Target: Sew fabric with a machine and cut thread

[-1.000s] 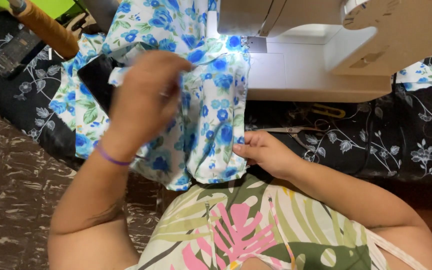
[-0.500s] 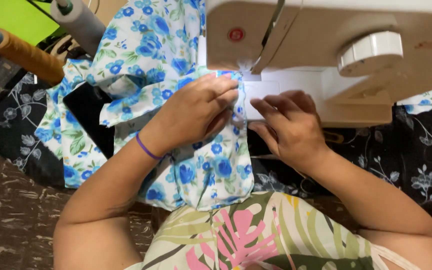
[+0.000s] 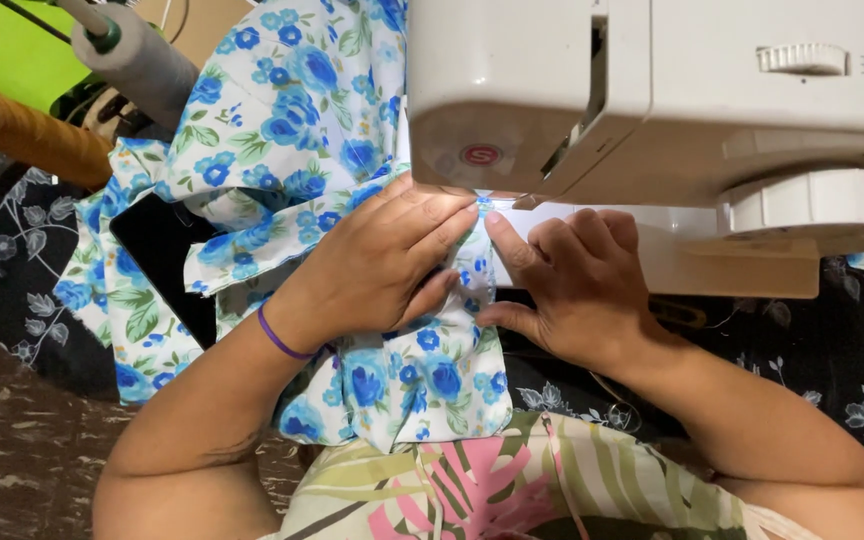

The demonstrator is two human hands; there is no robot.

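**Both hands on floral fabric at the sewing machine head**

The left hand (image 3: 382, 265) lies palm-down on the blue floral fabric (image 3: 282, 130), fingers extended and close together, pressing the cloth flat; it grips nothing. Its fingertips reach the lower edge of the white sewing machine (image 3: 652, 90), directly under the machine head. A purple band (image 3: 280, 338) sits on the wrist.

The right hand (image 3: 577, 290) lies just beside the left, to its right, fingers loosely curled. Its forefinger points toward the left hand's fingertips and its thumb rests on the fabric's right edge. Whether that thumb pinches the cloth or merely rests on it cannot be told.

The fabric runs from beyond the left hand, under both sets of fingertips, and hangs toward the person below the left wrist, its lower hem lying over a tropical-print garment (image 3: 492, 490). The needle area is hidden by the machine head.

Room for moving: beyond the fingertips the machine head closes off the space. To the right of the right hand, the machine bed and a dark flower-patterned cloth (image 3: 802, 370) on the tabletop lie open. Beyond the left forearm, well apart, stand a grey thread cone (image 3: 137, 60) and an orange one (image 3: 27, 130).
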